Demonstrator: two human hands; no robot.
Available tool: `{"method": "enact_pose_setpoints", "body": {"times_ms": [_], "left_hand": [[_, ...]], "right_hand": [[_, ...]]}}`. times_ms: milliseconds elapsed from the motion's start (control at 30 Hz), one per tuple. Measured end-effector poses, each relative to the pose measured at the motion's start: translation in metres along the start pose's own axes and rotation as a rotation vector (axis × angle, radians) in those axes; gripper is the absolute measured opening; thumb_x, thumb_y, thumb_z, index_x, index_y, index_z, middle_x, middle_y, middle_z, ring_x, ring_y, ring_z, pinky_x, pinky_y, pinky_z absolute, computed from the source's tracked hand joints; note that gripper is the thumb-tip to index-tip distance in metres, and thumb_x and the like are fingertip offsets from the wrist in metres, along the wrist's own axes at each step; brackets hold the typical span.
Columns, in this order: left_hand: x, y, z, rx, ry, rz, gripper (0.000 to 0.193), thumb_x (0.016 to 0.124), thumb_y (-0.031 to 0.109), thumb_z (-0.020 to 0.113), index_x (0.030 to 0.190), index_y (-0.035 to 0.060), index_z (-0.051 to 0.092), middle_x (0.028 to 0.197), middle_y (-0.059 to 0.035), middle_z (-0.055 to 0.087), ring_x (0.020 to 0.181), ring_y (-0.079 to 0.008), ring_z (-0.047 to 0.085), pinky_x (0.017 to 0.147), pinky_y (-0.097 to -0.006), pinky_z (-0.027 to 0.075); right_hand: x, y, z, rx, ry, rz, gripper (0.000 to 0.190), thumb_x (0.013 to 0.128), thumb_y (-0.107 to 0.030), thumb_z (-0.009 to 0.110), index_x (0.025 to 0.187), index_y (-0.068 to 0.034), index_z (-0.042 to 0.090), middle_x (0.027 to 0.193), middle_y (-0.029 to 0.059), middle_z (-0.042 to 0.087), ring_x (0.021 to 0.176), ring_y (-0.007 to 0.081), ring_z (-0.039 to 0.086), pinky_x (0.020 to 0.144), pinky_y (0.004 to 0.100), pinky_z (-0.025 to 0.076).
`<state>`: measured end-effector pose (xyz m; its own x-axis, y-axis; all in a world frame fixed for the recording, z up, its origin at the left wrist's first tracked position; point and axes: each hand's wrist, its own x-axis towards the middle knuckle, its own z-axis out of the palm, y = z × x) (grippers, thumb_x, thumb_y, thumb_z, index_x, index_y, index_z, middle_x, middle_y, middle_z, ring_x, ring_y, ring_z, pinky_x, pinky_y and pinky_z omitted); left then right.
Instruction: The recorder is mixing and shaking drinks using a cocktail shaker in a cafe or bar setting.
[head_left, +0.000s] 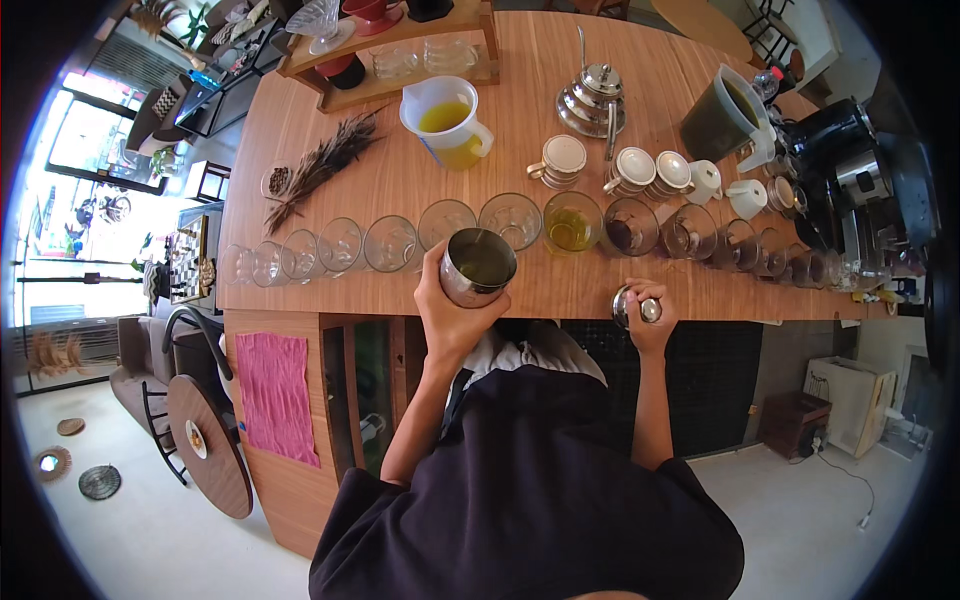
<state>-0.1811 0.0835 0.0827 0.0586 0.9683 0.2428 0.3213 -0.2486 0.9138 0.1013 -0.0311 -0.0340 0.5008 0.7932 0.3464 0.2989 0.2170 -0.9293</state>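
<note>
My left hand (457, 322) grips a metal shaker cup (477, 289), tilted so that its open mouth and some liquid inside show. Near the counter's front edge, my right hand (649, 315) holds a rounded metal lid (621, 307), partly covered by my fingers. A long row of drinking glasses runs across the wooden counter beyond my hands. One of them, a glass with yellow-green liquid (573, 223), stands right of the cup. Beside it is a glass with a dark tint (631, 229). A clear glass (511, 222) is just behind the cup.
Behind the row stand a plastic measuring jug (450, 142) of yellow liquid, a gooseneck kettle (592, 105), white cups (634, 166) and a dark-filled pitcher (720, 112). Dried plumes (322, 169) lie left, by a wooden rack (409, 90). A black machine (840, 165) is at right.
</note>
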Motion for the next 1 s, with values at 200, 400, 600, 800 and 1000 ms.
{"method": "enact_pose_setpoints", "body": {"times_ms": [200, 400, 600, 800, 1000], "left_hand": [[0.005, 0.01, 0.007, 0.086, -0.03, -0.063, 0.071, 0.062, 0.015, 0.089, 0.124, -0.0014, 0.058, 0.103, -0.014, 0.073, 0.098, -0.0214, 0.07, 0.092, -0.0363, 0.054], [0.007, 0.016, 0.013, 0.138, -0.059, -0.109, 0.068, 0.062, 0.015, 0.088, 0.122, -0.0019, 0.06, 0.103, -0.0151, 0.073, 0.098, -0.0229, 0.071, 0.091, -0.0361, 0.054], [0.008, 0.02, 0.014, 0.191, -0.039, -0.132, 0.07, 0.062, 0.016, 0.088, 0.123, -0.0031, 0.06, 0.101, -0.0161, 0.073, 0.096, -0.0232, 0.072, 0.089, -0.0359, 0.055], [0.011, 0.024, 0.014, 0.251, -0.051, -0.163, 0.071, 0.06, 0.019, 0.088, 0.121, -0.0038, 0.061, 0.098, -0.0186, 0.073, 0.093, -0.0258, 0.073, 0.086, -0.037, 0.056], [0.013, 0.027, 0.014, 0.284, -0.055, -0.161, 0.071, 0.06, 0.022, 0.088, 0.121, -0.003, 0.062, 0.097, -0.0193, 0.073, 0.091, -0.0285, 0.074, 0.085, -0.0379, 0.056]], "right_hand": [[0.0, 0.014, -0.006, 0.042, -0.035, 0.07, 0.016, 0.09, 0.002, 0.07, 0.088, -0.004, 0.056, 0.09, 0.0127, 0.069, 0.101, 0.0282, 0.071, 0.091, 0.0397, 0.054], [0.002, 0.02, -0.005, 0.059, -0.066, 0.11, 0.015, 0.089, 0.002, 0.071, 0.087, -0.003, 0.057, 0.089, 0.0123, 0.069, 0.101, 0.0261, 0.07, 0.091, 0.0384, 0.054], [0.004, 0.021, -0.004, 0.068, -0.08, 0.131, 0.015, 0.089, 0.002, 0.071, 0.087, -0.003, 0.057, 0.09, 0.0123, 0.069, 0.101, 0.0255, 0.07, 0.09, 0.0374, 0.054], [0.006, 0.023, -0.003, 0.052, -0.107, 0.117, 0.016, 0.091, 0.0, 0.071, 0.088, -0.003, 0.056, 0.091, 0.0121, 0.069, 0.102, 0.0255, 0.069, 0.091, 0.0384, 0.053], [0.006, 0.027, -0.001, 0.051, -0.091, 0.111, 0.015, 0.09, 0.002, 0.072, 0.088, -0.002, 0.058, 0.09, 0.0117, 0.069, 0.099, 0.0245, 0.071, 0.088, 0.0363, 0.055]]}}
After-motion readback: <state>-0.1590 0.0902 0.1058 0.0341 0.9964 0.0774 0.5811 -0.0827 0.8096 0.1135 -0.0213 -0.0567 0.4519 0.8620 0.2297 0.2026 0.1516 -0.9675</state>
